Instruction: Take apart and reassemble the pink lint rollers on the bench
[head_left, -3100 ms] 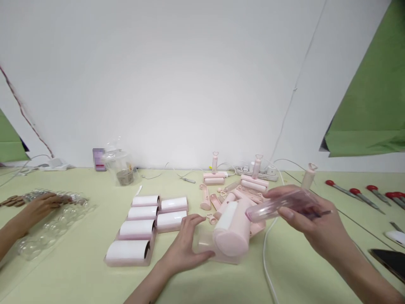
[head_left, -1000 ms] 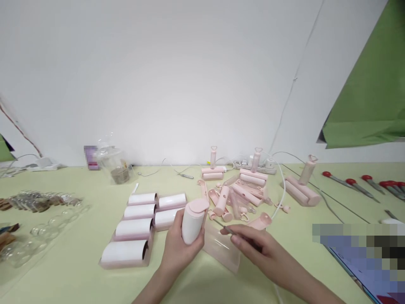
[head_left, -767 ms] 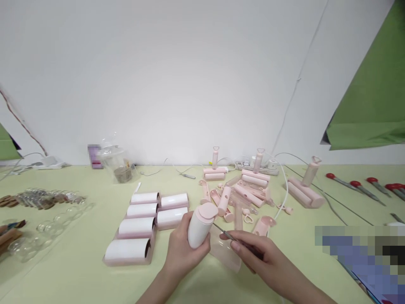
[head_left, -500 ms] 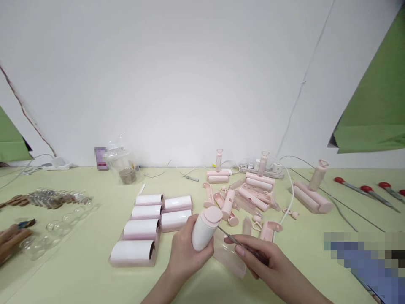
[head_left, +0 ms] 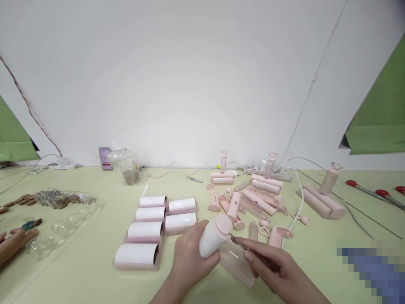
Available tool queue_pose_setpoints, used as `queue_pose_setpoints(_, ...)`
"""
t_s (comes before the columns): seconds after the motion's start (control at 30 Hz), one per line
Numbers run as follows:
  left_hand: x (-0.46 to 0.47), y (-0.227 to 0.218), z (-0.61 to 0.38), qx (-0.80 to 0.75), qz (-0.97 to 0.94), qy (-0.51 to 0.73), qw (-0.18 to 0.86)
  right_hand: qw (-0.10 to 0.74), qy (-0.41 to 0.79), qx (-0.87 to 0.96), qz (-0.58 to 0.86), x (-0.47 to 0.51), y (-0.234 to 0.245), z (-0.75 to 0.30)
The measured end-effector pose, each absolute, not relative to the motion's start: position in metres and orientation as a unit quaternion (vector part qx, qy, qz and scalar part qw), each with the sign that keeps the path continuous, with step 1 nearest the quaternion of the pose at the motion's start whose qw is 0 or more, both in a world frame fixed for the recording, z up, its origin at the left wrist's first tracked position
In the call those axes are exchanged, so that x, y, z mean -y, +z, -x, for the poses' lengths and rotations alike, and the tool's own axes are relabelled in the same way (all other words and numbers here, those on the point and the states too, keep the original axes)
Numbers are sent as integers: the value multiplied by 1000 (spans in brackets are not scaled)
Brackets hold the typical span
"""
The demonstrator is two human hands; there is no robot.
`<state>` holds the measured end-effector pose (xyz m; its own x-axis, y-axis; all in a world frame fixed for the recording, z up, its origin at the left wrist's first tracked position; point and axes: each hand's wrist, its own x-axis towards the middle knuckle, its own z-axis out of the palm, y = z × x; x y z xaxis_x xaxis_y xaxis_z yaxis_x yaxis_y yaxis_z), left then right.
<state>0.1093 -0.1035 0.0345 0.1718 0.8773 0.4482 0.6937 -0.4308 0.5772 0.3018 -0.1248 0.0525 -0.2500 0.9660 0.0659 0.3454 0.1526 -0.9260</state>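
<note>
My left hand [head_left: 193, 253] is wrapped round a white lint roll [head_left: 209, 241], which leans to the right. A round pink cap [head_left: 223, 223] sits on its upper end. In my right hand [head_left: 268, 261], between thumb and fingers, is a thin dark metal tool [head_left: 239, 242]; its kind is hard to tell. The tool's tip is at the cap's edge, touching or very near. Beneath my hands lies a clear pinkish cover [head_left: 236, 261]. Left of my left hand, several white rolls [head_left: 136, 255] lie in pale pink holders in two columns.
Pink lint-roller parts [head_left: 259, 200] are heaped ahead of my right hand. Assembled rollers [head_left: 322, 202] stand at the back and right, near a white cable [head_left: 300, 185]. Red-ended tools [head_left: 382, 193] lie far right. Another person's hand [head_left: 19, 240] is at left by clear globes [head_left: 47, 245].
The view has shifted slightly, so most things sit a little further right. The pink cap now faces me more roundly, as the roll has turned in my left hand. Both grips stay.
</note>
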Motion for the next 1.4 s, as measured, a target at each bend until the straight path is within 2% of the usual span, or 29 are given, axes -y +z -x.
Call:
queue_pose_setpoints(0.27,103,29,-111,-494,-800,322,112,328,472,669,471,124,47,-297)
queue_pose_setpoints(0.47,99,31,-107,-488,-823,279,86,369,433,641,515,134,32,-286)
queue_pose_setpoints(0.63,101,36,-109,-488,-828,257,98,331,400,682,515,132,37,-293)
queue_pose_setpoints(0.77,102,38,-110,-479,-809,305,152,311,361,731,488,123,51,-296)
queue_pose_setpoints(0.97,104,34,-111,-483,-751,383,235,258,238,814,462,107,74,-292)
queue_pose_setpoints(1.2,101,42,-103,-490,-734,442,161,325,196,800,465,108,81,-271)
queue_pose_setpoints(1.4,99,53,-97,-533,-679,476,169,351,198,794,454,105,85,-254)
